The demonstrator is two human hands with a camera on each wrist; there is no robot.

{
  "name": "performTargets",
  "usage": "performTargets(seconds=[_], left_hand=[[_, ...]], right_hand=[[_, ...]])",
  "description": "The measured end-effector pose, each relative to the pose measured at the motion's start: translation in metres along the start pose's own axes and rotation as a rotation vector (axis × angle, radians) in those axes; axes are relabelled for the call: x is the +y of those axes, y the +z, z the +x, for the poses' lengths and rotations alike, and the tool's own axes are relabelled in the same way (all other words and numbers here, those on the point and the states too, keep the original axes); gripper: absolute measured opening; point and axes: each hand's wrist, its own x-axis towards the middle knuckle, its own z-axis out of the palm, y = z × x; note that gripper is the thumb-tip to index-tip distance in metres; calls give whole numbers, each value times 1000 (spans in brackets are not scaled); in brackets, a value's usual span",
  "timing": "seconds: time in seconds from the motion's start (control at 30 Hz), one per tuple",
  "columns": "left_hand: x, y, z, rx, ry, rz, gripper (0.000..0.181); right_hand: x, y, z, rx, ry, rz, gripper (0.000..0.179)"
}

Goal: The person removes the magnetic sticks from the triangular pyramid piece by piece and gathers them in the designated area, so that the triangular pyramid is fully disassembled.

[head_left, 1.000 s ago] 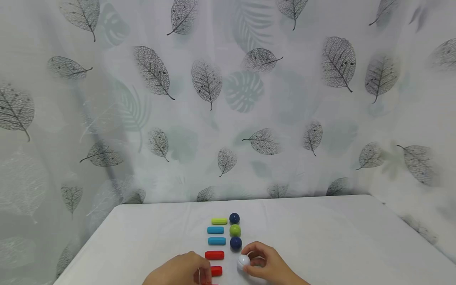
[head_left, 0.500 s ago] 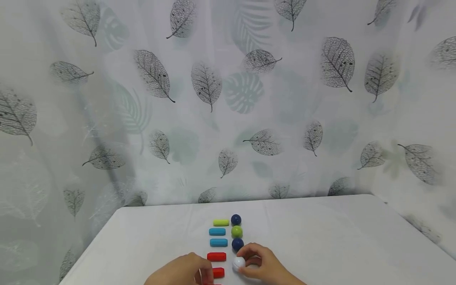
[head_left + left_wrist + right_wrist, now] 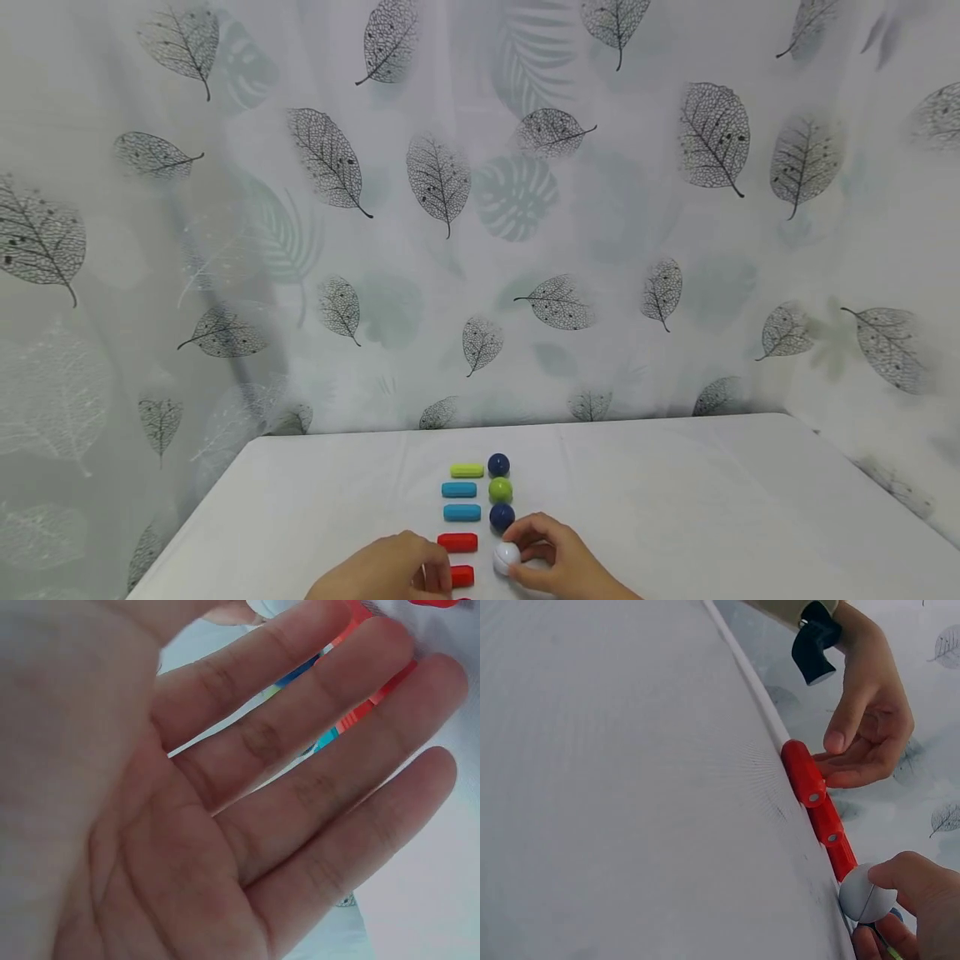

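My right hand (image 3: 558,560) pinches a white ball (image 3: 506,558) between thumb and fingers, just above the table. In the right wrist view, a seam line crosses this white ball (image 3: 866,892). Beside it, several short red sticks (image 3: 457,542) lie in a column; the nearest red stick (image 3: 802,774) has a small grey dot on its end. My left hand (image 3: 382,571) is at the near red sticks, partly hiding them. The left wrist view shows the left hand (image 3: 262,765) with its fingers extended and nothing held against the palm. Whether its fingertips touch a stick I cannot tell.
Beyond the red sticks lie two blue sticks (image 3: 462,512) and a yellow-green stick (image 3: 467,471). To their right, a dark blue ball (image 3: 502,518), a green ball (image 3: 500,489) and another dark blue ball (image 3: 498,464) form a column. A leaf-patterned curtain (image 3: 600,250) hangs behind the white table (image 3: 712,500).
The white ball in my right hand has shifted slightly left, closer to the red sticks and in line with the ball column. My left hand has barely moved. The head view has shifted slightly.
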Motion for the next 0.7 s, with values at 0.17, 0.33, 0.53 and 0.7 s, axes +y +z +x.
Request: performTargets(seconds=[0.17,0.33,0.53,0.7], left_hand=[[0,1,1,2,-34,19,10],[0,2,2,0,-31,52,14],[-1,1,2,-5,-32,52,15],[0,1,1,-8,-14,51,13]], right_hand=[[-2,0,0,9,12,5,36],[-3,-1,0,9,6,5,33],[-1,1,0,3,-5,18,29],[0,1,0,-10,-12,25,30]])
